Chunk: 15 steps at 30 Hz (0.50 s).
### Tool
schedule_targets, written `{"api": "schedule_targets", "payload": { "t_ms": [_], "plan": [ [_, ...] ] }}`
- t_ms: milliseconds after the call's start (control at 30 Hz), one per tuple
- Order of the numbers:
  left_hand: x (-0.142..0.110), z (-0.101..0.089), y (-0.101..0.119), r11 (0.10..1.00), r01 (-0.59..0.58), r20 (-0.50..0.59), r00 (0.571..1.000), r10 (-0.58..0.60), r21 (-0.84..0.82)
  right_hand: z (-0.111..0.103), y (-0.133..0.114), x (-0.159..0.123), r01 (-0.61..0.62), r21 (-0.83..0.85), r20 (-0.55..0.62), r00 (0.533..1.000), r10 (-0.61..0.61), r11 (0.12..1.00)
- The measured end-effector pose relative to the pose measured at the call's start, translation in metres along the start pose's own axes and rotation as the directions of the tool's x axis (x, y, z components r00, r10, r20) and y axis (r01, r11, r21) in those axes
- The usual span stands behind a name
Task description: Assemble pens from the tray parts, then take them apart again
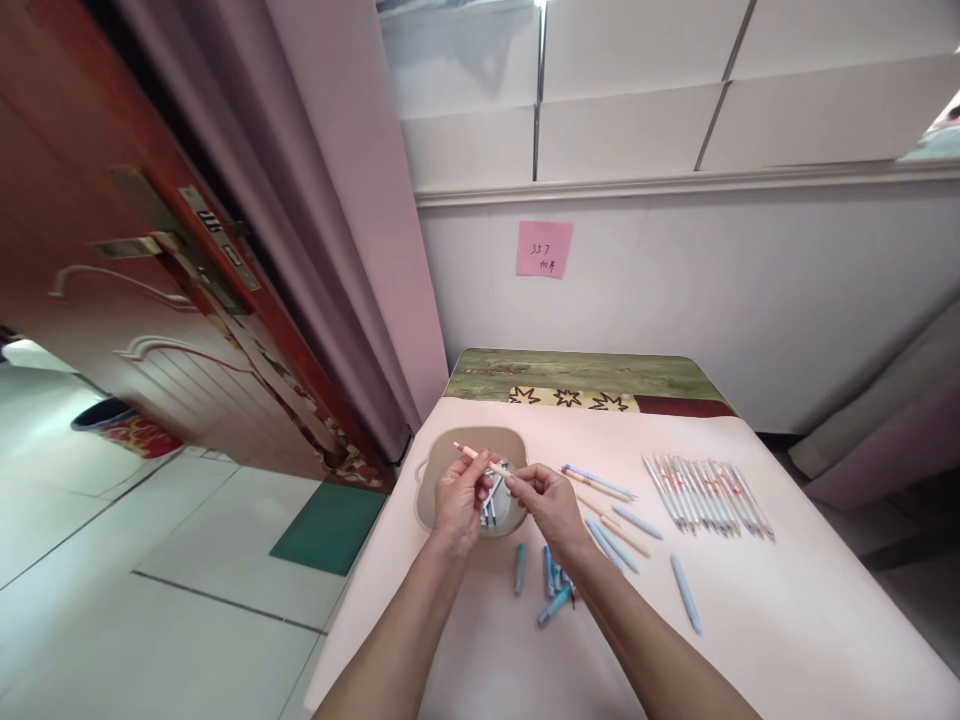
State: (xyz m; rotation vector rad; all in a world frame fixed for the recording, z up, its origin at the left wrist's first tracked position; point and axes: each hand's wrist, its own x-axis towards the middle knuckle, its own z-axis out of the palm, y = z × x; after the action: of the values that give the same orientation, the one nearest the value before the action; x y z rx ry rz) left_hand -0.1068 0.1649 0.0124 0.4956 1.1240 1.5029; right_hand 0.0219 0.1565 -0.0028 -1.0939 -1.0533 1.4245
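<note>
Two bare forearms reach in from below over a pale pink table (787, 620). Left hand (459, 497) and right hand (547, 497) each pinch one end of a slim cream-coloured pen (480, 458), held tilted above a shallow tan tray (435, 480) holding small metal parts. Loose light-blue pen caps (551, 590) lie just below the wrists. A row of white pens (705, 482) lies well apart, to the right.

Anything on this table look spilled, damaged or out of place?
Nothing looks spilled or broken. The row of pens lies tidy at the right, while loose pen parts and blue caps lie scattered by the right hand. Both hands hold a pen over the tray.
</note>
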Motion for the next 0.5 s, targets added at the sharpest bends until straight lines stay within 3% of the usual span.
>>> {"api": "schedule_targets", "payload": {
  "t_ms": [200,333,400,500],
  "plan": [
    [0.008,-0.010,0.008,0.991,-0.091,-0.083,0.992,0.100,0.099,-0.008,0.005,0.000,0.101,-0.051,-0.090,0.990,-0.105,0.994],
    [0.006,-0.020,0.017,0.956,-0.156,-0.058,0.983,0.176,0.247,-0.017,-0.001,0.003,0.149,-0.289,-0.095,0.979,-0.183,0.946],
    [0.003,-0.026,0.018,0.884,-0.229,0.023,0.970,0.241,0.407,-0.019,-0.006,0.005,0.176,-0.385,-0.078,0.972,-0.222,0.906],
    [0.001,-0.035,0.016,0.665,-0.352,0.209,0.935,0.287,0.659,-0.017,-0.011,0.004,0.232,-0.411,-0.033,0.963,-0.268,0.882]
  ]
}}
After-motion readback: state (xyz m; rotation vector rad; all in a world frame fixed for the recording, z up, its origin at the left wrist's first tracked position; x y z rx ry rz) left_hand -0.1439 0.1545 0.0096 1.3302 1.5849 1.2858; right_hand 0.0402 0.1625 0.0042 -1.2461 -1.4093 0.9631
